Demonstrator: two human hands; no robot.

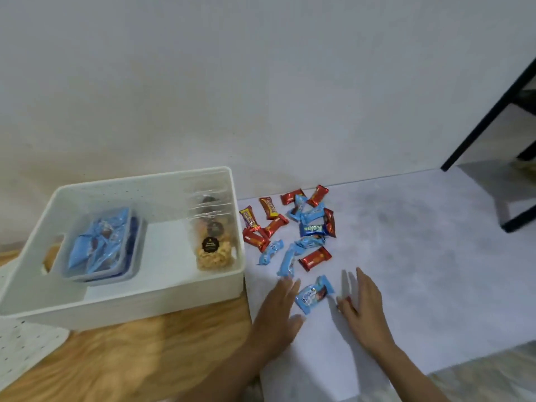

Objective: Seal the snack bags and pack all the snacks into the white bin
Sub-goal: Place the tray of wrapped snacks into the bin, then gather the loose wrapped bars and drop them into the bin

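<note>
the left hand (277, 314) and right hand (364, 307) lie flat on the pale board (420, 271), fingers straight and close together, with a blue packet (314, 294) between them, its left end touching the left hand. the other loose snacks (311, 229) lie scattered just beyond, between the white bin (162, 297) and open board that runs right to a black frame (478, 120). the bin's right wall stands just beside the scatter, and the bin holds a clear tub (98, 245) and clear bags (213, 245).
</note>
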